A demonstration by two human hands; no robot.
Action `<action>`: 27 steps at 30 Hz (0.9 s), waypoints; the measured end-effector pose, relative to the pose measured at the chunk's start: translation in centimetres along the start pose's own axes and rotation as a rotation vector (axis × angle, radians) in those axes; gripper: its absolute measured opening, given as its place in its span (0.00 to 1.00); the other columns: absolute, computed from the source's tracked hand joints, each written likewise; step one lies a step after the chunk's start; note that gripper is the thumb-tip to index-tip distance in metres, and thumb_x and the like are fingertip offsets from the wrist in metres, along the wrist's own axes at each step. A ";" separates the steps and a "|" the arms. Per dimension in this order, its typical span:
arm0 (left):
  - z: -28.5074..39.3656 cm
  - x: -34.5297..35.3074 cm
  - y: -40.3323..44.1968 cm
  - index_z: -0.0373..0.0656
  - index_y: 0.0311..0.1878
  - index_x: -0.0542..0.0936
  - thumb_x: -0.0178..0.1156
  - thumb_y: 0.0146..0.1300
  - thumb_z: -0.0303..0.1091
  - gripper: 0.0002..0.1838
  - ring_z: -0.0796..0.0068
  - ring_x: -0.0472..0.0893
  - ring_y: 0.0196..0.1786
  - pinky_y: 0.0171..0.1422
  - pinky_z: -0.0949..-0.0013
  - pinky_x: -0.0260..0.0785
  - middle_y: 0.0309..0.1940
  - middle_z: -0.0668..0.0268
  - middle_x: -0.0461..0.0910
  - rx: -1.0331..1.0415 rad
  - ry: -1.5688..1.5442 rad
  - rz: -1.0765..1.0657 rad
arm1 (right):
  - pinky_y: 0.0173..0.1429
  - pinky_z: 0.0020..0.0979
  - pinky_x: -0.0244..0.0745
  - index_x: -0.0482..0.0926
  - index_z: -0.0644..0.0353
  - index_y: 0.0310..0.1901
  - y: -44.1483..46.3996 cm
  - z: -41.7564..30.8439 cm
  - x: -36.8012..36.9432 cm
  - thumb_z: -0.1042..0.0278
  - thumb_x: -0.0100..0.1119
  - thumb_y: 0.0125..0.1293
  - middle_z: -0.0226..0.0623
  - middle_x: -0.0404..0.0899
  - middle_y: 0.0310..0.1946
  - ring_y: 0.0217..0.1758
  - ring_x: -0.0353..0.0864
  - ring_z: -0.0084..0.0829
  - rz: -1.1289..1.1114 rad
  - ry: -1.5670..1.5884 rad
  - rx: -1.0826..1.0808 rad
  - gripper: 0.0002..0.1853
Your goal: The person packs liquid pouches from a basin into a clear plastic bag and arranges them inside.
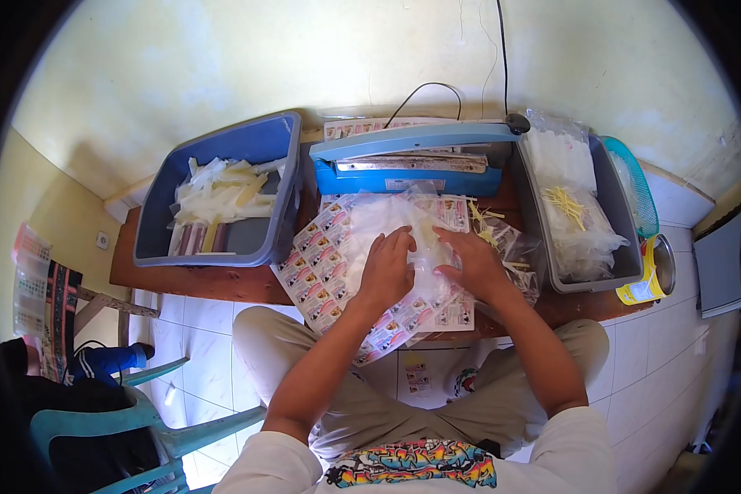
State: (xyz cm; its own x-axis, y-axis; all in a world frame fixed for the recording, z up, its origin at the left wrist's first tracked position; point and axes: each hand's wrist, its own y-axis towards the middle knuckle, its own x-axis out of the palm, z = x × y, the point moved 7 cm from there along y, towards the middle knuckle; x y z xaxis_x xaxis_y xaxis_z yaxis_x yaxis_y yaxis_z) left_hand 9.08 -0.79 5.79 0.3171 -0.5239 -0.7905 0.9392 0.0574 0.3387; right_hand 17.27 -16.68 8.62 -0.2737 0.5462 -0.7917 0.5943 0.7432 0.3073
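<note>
plastic (377,221) on sheets (317,255), sealer (416,177) behind, tub (251,136) on either side

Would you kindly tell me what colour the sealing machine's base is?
The base is bright blue, best seen in the head view.

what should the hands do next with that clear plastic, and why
Probably pinch and lift the clear plastic: the left hand and right hand are both at it, and it lies loose on the printed sheets, just in front of the blue sealer.
</note>
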 end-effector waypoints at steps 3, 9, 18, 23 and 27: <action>0.2 -0.6 -0.1 0.43 0.58 0.71 0.78 0.56 0.27 0.30 0.41 0.78 0.69 0.77 0.43 0.67 0.68 0.50 0.78 -0.014 -0.032 0.065 | 0.54 0.42 0.83 0.84 0.55 0.56 0.3 0.9 0.8 0.71 0.82 0.56 0.41 0.87 0.49 0.46 0.87 0.43 0.051 0.043 -0.016 0.25; 0.0 -0.6 0.0 0.40 0.63 0.74 0.80 0.55 0.30 0.33 0.44 0.81 0.61 0.71 0.49 0.71 0.57 0.52 0.82 -0.087 -0.046 0.021 | 0.51 0.43 0.81 0.82 0.55 0.46 0.2 2.0 2.0 0.70 0.79 0.58 0.37 0.87 0.37 0.45 0.87 0.43 0.045 0.061 0.081 0.16; 0.1 -0.1 -0.1 0.40 0.60 0.82 0.77 0.54 0.26 0.28 0.48 0.83 0.57 0.72 0.50 0.71 0.51 0.53 0.85 -0.044 0.044 0.081 | 0.48 0.44 0.81 0.82 0.56 0.46 0.0 1.5 2.1 0.72 0.77 0.60 0.39 0.85 0.36 0.42 0.87 0.44 0.028 0.134 0.069 0.15; 0.3 -0.1 0.0 0.40 0.60 0.82 0.75 0.54 0.24 0.28 0.48 0.82 0.60 0.75 0.49 0.70 0.53 0.54 0.85 -0.050 0.021 0.077 | 0.48 0.44 0.82 0.82 0.57 0.48 0.0 1.5 1.9 0.71 0.77 0.60 0.39 0.85 0.36 0.42 0.87 0.44 0.025 0.116 0.054 0.16; 1.0 -1.2 -0.3 0.41 0.71 0.76 0.72 0.57 0.27 0.35 0.47 0.76 0.71 0.82 0.43 0.62 0.65 0.51 0.80 -0.025 0.031 0.074 | 0.50 0.44 0.82 0.82 0.57 0.51 0.2 -0.2 0.5 0.74 0.72 0.58 0.41 0.84 0.41 0.45 0.87 0.45 0.033 0.121 -0.012 0.18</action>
State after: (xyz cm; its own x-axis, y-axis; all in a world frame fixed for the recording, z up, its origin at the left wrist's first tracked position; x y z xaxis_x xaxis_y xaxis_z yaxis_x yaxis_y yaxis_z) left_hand 8.33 -1.07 7.18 0.3893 -0.4910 -0.7793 0.9159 0.1160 0.3844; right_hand 17.08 -16.20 8.42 -0.3440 0.6122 -0.7119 0.5957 0.7284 0.3385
